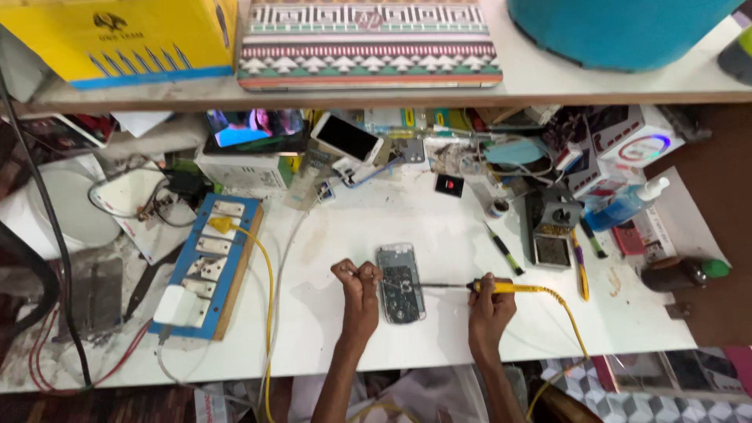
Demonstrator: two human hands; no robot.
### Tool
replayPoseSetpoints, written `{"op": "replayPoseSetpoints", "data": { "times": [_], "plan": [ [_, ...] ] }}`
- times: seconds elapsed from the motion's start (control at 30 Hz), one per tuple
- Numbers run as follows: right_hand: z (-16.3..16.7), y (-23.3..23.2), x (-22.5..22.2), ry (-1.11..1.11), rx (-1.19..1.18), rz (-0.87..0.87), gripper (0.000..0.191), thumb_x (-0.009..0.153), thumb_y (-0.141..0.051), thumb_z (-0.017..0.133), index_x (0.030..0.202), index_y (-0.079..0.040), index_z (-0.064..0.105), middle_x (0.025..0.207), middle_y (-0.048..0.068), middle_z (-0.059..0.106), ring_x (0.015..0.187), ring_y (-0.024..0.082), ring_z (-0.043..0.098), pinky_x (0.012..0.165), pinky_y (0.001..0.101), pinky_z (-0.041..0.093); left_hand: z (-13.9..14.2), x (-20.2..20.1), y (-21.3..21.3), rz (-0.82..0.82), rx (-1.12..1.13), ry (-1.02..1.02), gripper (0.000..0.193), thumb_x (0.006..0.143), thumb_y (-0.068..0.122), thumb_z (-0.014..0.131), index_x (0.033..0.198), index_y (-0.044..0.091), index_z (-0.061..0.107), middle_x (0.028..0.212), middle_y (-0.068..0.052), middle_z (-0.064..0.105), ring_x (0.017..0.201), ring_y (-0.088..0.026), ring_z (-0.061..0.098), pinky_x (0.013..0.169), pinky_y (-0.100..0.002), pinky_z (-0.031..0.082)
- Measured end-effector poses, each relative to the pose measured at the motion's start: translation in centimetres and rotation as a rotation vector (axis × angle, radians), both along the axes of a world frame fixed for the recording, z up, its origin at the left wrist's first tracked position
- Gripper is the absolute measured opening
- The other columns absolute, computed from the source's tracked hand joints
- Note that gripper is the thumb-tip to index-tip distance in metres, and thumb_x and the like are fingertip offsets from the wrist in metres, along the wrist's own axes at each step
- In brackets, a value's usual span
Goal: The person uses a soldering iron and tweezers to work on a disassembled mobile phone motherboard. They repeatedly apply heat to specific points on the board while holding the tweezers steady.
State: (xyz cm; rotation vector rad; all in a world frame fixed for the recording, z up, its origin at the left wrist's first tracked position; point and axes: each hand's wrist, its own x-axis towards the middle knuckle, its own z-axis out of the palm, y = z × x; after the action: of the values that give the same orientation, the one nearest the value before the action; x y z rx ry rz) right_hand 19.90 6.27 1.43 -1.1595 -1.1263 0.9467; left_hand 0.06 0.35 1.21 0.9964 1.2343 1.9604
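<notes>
The right hand [489, 307] has its grip clamped on a yellow soldering iron [501, 287], its tip over the opened phone [400, 283] lying on the white table [439, 235] just beside the left hand's [359, 283] closed grip.

yellow soldering iron [509, 287] | blue socket board [210, 266] | white table [439, 235] | zigzag-patterned laptop [368, 43]
</notes>
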Motion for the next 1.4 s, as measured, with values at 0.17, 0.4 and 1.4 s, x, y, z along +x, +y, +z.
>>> {"op": "replayPoseSetpoints", "data": {
  "times": [0.17, 0.4, 1.4],
  "plan": [
    [0.17, -0.45, 0.44, -0.027, -0.034, 0.019, 0.025, 0.109, -0.021, 0.052, 0.092, -0.003, 0.054, 0.062, -0.001, 0.052, 0.049, 0.003, 0.038, 0.045, 0.0225, 0.029, -0.17, 0.16, -0.24, -0.011, -0.023, 0.007, 0.022, 0.113, 0.017, 0.035, 0.103, 0.013, 0.017, 0.080, -0.006, 0.038, 0.079, -0.016, 0.038, 0.082, -0.032, 0.041],
    [-0.25, -0.14, 0.23, 0.061, -0.004, 0.025, 0.025, 0.110, -0.021, 0.052, 0.093, -0.003, 0.052, 0.064, 0.000, 0.050, 0.051, 0.005, 0.040, 0.046, 0.0227, 0.034, -0.22, 0.01, -0.19, -0.003, -0.053, 0.052, 0.021, 0.113, 0.016, 0.035, 0.104, 0.013, 0.017, 0.081, -0.006, 0.038, 0.079, -0.016, 0.039, 0.083, -0.032, 0.041],
    [0.25, -0.10, 0.54, 0.179, -0.012, 0.112, 0.023, 0.111, -0.020, 0.052, 0.095, -0.004, 0.049, 0.075, 0.004, 0.057, 0.058, 0.009, 0.053, 0.050, 0.0227, 0.040, -0.76, 0.48, -0.39, 0.000, -0.051, 0.008, 0.021, 0.114, 0.015, 0.035, 0.105, 0.013, 0.016, 0.081, -0.005, 0.040, 0.080, -0.015, 0.040, 0.084, -0.031, 0.042]
  ]
}}
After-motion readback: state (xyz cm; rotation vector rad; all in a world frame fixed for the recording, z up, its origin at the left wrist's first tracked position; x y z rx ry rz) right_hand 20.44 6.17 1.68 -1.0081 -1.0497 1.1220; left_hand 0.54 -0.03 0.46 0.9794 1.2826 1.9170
